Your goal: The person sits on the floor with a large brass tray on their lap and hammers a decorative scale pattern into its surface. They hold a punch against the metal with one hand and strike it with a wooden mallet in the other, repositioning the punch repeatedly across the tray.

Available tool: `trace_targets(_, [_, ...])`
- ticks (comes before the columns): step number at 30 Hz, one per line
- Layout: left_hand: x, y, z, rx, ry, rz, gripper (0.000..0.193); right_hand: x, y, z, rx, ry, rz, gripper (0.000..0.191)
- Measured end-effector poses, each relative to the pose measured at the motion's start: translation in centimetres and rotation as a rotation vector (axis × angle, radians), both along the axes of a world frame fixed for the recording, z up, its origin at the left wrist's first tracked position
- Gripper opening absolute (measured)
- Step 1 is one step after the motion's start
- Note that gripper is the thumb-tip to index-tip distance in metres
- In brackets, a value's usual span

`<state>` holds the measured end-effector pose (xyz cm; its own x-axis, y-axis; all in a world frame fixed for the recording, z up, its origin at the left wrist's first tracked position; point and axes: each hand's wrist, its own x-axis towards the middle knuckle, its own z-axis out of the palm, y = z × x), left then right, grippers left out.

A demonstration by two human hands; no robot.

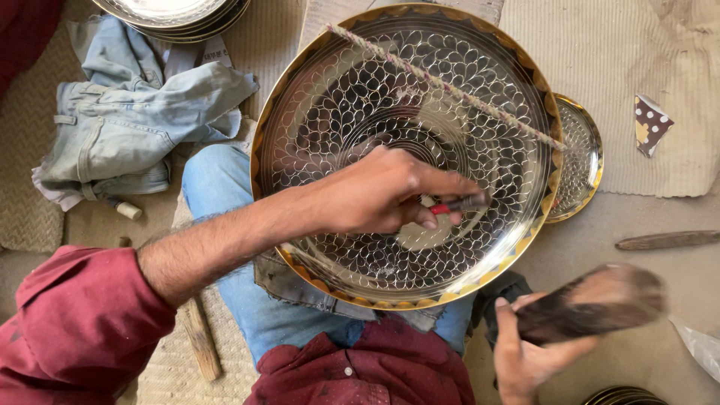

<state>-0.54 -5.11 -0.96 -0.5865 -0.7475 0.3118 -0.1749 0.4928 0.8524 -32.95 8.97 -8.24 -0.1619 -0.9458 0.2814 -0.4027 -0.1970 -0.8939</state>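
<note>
From the head camera I look straight down on a large brass plate [405,150], its face chased with a leaf-scale pattern and its rim gilt with a scalloped border, resting tilted across the seated person's blue-jeaned lap. The left hand [386,191] reaches in from the lower left, red sleeve pushed back, and lies over the plate's centre; its fingers are pinched closed around a slim punch tool [459,204] with a red band, the dark tip pointing right and meeting the metal just below the middle rings. The right hand [529,352] sits low at the frame's bottom right, off the plate and just beyond its lower rim, wrapped around the handle of a dark wooden mallet [592,304] that is blurred, its head raised to the right of the punch and well apart from it. A twisted cord [450,86] runs diagonally across the plate's upper half. A smaller patterned plate [581,161] peeks from behind the right rim. On the floor mat to the left lies crumpled denim cloth [127,112], with a stack of plates [176,15] at the top edge and a wooden stick [667,240] at the right.
</note>
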Motion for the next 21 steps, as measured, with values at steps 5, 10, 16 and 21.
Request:
trace_targets(5, [1.2,0.3,0.0,-0.046,0.057,-0.059,0.053,0.2,-1.6,3.0,-0.036,-0.079,0.06,0.087])
trace_targets(10, [1.3,0.5,0.3,-0.042,0.031,-0.078,0.054,1.4,-4.1,6.9,0.28,0.382,0.118,0.067])
trace_targets(16, [1.0,0.5,0.5,0.02,0.127,0.123,0.043,2.5,-3.5,6.1,0.191,0.31,0.096,0.075])
trace_targets(21, [0.2,-0.4,1.1,-0.026,0.117,0.244,0.046,2.4,-0.9,0.2,-0.066,-0.089,0.073,0.084])
